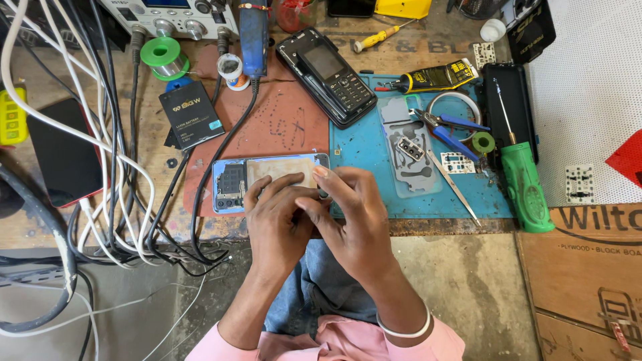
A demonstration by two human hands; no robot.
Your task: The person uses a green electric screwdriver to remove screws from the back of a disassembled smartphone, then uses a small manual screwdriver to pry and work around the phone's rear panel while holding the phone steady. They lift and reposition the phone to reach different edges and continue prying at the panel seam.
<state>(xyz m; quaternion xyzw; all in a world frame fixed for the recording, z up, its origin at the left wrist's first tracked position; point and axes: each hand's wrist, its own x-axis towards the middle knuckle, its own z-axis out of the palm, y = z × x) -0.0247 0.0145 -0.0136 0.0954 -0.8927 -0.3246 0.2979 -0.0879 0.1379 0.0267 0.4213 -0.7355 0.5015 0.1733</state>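
Cluttered workbench [160,167], both hands [314,214] grip opened blue phone [231,185], innards exposed

Worn wooden workbench [428,47], cluttered: blue mat [364,150] near front edge, opened phone [267,177] beside it, black keypad phone [328,73] further back, tangled cables [100,167] along left edge, green-handled screwdriver [525,180] at right.

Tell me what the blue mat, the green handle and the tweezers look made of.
Blue mat: likely silicone or rubber, matte, with moulded recesses. Green handle: probably plastic, slightly glossy, ribbed. Tweezers: metal by their thin, silvery, reflective blades. The hands work beside them on an opened phone.
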